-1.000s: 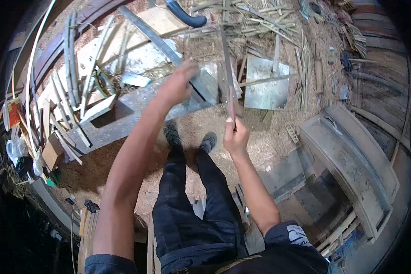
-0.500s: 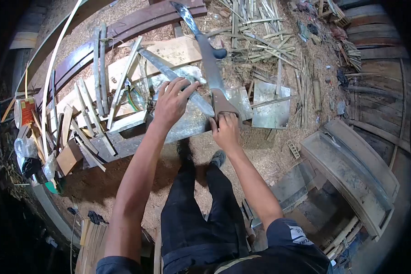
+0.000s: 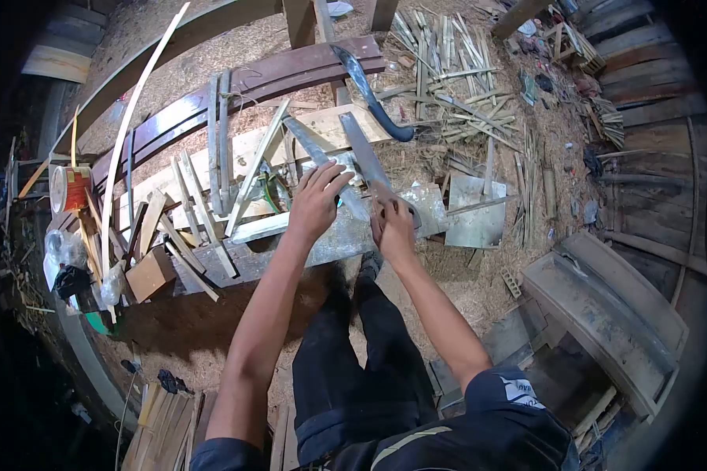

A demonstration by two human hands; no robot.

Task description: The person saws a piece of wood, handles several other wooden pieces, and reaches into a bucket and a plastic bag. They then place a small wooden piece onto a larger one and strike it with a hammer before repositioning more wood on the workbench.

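Note:
My right hand (image 3: 394, 222) is closed around the handle of a hand saw (image 3: 359, 146), whose blade points away from me over the bench. To its left, my left hand (image 3: 315, 200) lies over a long grey slat (image 3: 306, 140), fingers and thumb holding it from above. The slat's near end tapers close to the saw handle, and its far end leans toward the pale board (image 3: 251, 141). Beyond the saw, a curved blade with a dark handle (image 3: 389, 122) lies across a brown plank (image 3: 306, 65).
Wood strips (image 3: 247, 177) clutter the bench at left, beside a red-and-white can (image 3: 71, 188) and a brown block (image 3: 150, 273). Split sticks (image 3: 456, 63) lie on the shavings-covered floor. A metal sheet (image 3: 476, 210) sits right of the bench, with a wooden drawer-like frame (image 3: 605, 314) beyond.
My view has shifted, so the bench sits further right and lower. The saw blade has come away from the curved blade's handle, which it lined up with before. Both hands keep their holds.

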